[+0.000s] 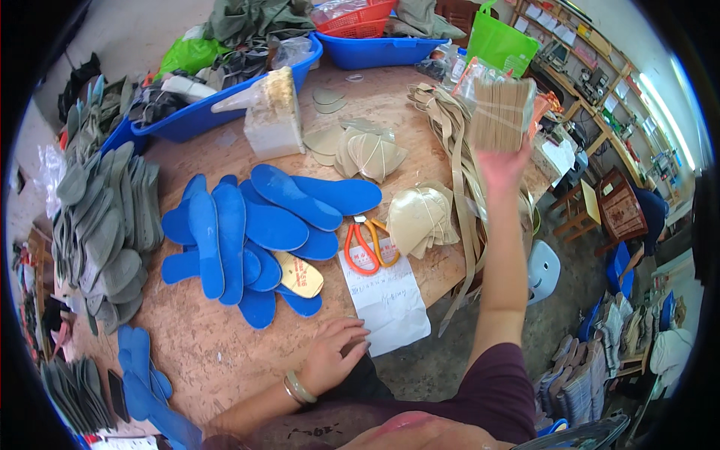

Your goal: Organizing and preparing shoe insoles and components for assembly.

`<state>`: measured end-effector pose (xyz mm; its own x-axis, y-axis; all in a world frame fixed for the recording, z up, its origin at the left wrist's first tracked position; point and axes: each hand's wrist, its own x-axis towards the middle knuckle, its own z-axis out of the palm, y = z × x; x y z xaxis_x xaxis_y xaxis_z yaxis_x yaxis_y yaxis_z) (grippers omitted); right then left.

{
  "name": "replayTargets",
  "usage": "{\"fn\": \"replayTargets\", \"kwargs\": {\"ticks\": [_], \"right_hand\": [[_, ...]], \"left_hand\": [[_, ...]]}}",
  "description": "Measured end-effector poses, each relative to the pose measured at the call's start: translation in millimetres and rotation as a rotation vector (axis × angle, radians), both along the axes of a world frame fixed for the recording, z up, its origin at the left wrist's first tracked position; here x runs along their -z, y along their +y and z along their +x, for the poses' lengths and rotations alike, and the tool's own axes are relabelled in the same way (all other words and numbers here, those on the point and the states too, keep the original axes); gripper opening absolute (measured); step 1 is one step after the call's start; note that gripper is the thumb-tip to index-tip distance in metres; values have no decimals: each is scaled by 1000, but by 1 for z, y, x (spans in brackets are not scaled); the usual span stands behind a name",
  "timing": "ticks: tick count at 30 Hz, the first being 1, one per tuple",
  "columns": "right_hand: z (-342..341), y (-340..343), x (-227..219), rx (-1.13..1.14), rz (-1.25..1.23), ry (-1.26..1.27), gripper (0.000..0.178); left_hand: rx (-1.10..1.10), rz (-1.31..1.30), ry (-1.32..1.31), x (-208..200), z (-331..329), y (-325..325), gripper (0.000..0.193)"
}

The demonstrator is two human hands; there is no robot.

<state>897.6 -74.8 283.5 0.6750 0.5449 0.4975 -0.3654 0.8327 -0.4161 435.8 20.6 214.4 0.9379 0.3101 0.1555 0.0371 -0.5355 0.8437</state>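
Observation:
My right arm reaches far out over the right side of the table. My right hand [504,163] is closed on the lower end of a thick banded bundle of tan strips [498,116]. Long tan straps [459,165] hang over the table edge beside that arm. My left hand [335,352] lies at the near table edge with nothing in it, its fingers loosely stretched by a handwritten paper sheet [386,311]. Orange-handled pliers or nippers [367,251] lie on the sheet's top. Blue insoles [247,225] are piled to the left, and tan curved pieces [420,217] lie to the right.
A white container with a crusted brush [272,124] stands toward the back. Blue tubs [176,120] of cloth line the far edge. Stacked grey insoles [112,217] crowd the left. Beyond the table are a white stool [543,271], a wooden chair [621,206] and another person [652,214].

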Motion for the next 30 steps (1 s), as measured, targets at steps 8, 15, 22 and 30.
{"fn": "replayTargets", "kwargs": {"ticks": [8, 15, 22, 30], "right_hand": [[-231, 18, 42, -24, -222, 198, 83], [-310, 17, 51, -113, -180, -589, 106], [-358, 17, 43, -85, -617, -405, 79], [-434, 17, 59, -280, -534, 37, 110]], "left_hand": [[-87, -19, -82, 6, -11, -1, 35], [214, -1517, -320, -25, -25, 12, 74], [-207, -855, -678, -33, -45, 22, 84], [-564, 370, -729, 7, -63, 35, 107]]}}
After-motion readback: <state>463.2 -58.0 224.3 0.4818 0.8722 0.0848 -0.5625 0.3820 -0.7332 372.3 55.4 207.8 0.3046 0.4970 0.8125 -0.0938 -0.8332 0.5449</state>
